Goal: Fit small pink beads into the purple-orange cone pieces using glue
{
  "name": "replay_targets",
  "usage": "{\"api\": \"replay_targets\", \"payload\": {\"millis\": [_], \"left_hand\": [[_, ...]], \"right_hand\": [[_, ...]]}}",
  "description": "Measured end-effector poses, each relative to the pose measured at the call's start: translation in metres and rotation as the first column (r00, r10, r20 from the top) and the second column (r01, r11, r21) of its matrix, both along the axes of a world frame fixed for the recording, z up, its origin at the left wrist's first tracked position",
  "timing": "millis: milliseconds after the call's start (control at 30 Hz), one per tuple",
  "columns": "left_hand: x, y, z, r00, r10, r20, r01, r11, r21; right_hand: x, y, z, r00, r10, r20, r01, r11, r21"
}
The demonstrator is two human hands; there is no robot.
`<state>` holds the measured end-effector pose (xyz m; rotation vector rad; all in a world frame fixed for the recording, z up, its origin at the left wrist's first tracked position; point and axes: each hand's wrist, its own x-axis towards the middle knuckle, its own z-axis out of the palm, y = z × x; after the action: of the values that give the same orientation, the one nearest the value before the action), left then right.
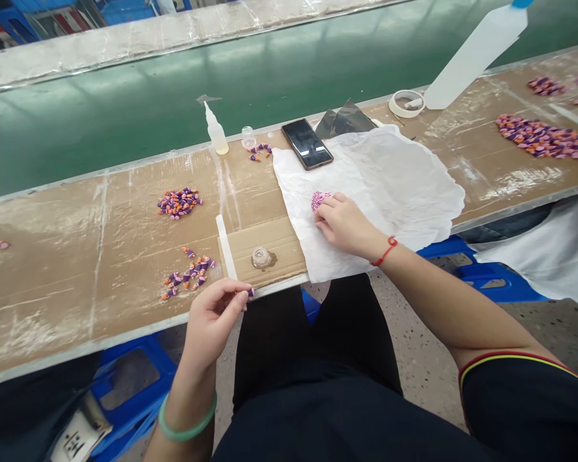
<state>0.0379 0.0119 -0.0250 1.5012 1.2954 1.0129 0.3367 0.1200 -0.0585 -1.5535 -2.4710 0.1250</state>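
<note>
My left hand (216,314), a green bangle at its wrist, pinches a small purple and pink piece (251,292) at the table's front edge. Over the white cloth, my right hand (343,222) has its fingertips drawn together at a little heap of tiny pink beads (319,199); whether a bead is between them is hidden. A small clear round pot (261,257) sits on a cardboard piece (284,240) between my hands. Left of it lie a white strip (225,247) and a loose group of small purple, orange and pink pieces (192,274).
A denser pile of the pieces (179,203) lies farther back. Along the far edge are a squeeze bottle (216,131), a clear cup (248,137), a phone (307,144), a tape roll (406,103) and a tilted large white bottle (476,58). More pieces (544,136) lie at right.
</note>
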Motion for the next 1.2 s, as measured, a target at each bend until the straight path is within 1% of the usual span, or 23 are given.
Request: {"api": "replay_targets", "payload": {"millis": [100,133,200,233,300,367,467,533,600,767,867,933,967,1033,1133,1200], "left_hand": [[0.006,0.000,0.002,1.000,-0.020,0.005,0.020,1.000,0.001],[0.009,0.001,0.003,1.000,-0.024,0.005,0.024,1.000,0.002],[0.018,0.003,0.006,0.999,-0.039,-0.001,0.039,0.999,0.013],[0.024,0.005,0.008,0.999,-0.049,-0.002,0.049,0.998,0.025],[0.037,0.010,0.012,0.997,-0.075,-0.003,0.076,0.996,0.052],[0.049,0.016,0.016,0.995,-0.099,0.008,0.098,0.992,0.077],[0.063,0.021,0.022,0.989,-0.135,0.061,0.131,0.988,0.078],[0.068,0.021,0.024,0.983,-0.147,0.106,0.141,0.988,0.064],[0.070,0.020,0.025,0.979,-0.150,0.140,0.145,0.988,0.047],[0.072,0.017,0.025,0.971,-0.135,0.195,0.137,0.991,0.003],[0.075,0.018,0.024,0.973,-0.113,0.202,0.117,0.993,-0.009],[0.075,0.018,0.024,0.975,-0.095,0.202,0.101,0.995,-0.017],[0.075,0.019,0.024,0.975,-0.087,0.204,0.094,0.995,-0.023],[0.074,0.018,0.025,0.974,-0.074,0.215,0.083,0.996,-0.032],[0.073,0.017,0.027,0.968,-0.072,0.240,0.082,0.996,-0.035],[0.072,0.016,0.028,0.965,-0.077,0.250,0.088,0.996,-0.031]], "right_hand": [[-0.002,-0.004,-0.001,0.998,-0.010,0.058,0.010,1.000,0.008],[-0.003,-0.007,0.000,0.999,-0.007,0.042,0.006,1.000,0.017],[-0.006,-0.016,0.007,0.998,0.041,-0.051,-0.039,0.998,0.044],[-0.008,-0.022,0.012,0.989,0.089,-0.118,-0.082,0.995,0.064],[-0.014,-0.036,0.028,0.947,0.205,-0.248,-0.182,0.977,0.110],[-0.023,-0.051,0.045,0.899,0.301,-0.319,-0.264,0.952,0.154],[-0.035,-0.067,0.065,0.860,0.391,-0.329,-0.326,0.915,0.236],[-0.040,-0.072,0.071,0.852,0.425,-0.305,-0.344,0.894,0.287],[-0.042,-0.074,0.073,0.856,0.444,-0.265,-0.357,0.878,0.319],[-0.044,-0.076,0.075,0.882,0.449,-0.142,-0.379,0.856,0.353],[-0.047,-0.079,0.076,0.902,0.422,-0.092,-0.369,0.864,0.341],[-0.048,-0.080,0.077,0.908,0.408,-0.092,-0.358,0.872,0.333],[-0.049,-0.081,0.078,0.906,0.407,-0.118,-0.352,0.877,0.327],[-0.049,-0.081,0.079,0.887,0.390,-0.247,-0.318,0.904,0.285],[-0.048,-0.082,0.081,0.814,0.284,-0.507,-0.251,0.959,0.135],[-0.048,-0.082,0.081,0.778,0.216,-0.590,-0.236,0.971,0.044]]}}
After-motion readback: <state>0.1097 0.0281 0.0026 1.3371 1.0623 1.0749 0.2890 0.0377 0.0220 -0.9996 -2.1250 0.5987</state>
